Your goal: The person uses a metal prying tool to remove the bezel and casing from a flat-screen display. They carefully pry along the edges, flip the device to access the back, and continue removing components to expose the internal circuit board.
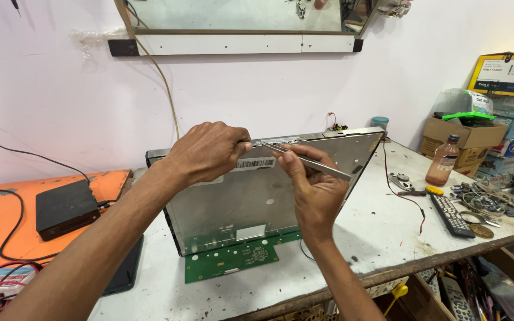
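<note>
A flat display panel (233, 202) with a bare metal back stands tilted on the white workbench (382, 226), a green circuit board (233, 260) hanging at its lower edge. My left hand (206, 151) grips the panel's top edge near a barcode sticker. My right hand (310, 184) holds metal tweezers (304, 157), whose tips touch the top edge right next to my left fingers.
A black box (66, 208) and cables lie on an orange mat (7, 220) at left. At right are a brown bottle (442, 160), a remote control (452, 215), loose tools and wires, and stacked cardboard boxes (477, 137). A mirror hangs on the wall above.
</note>
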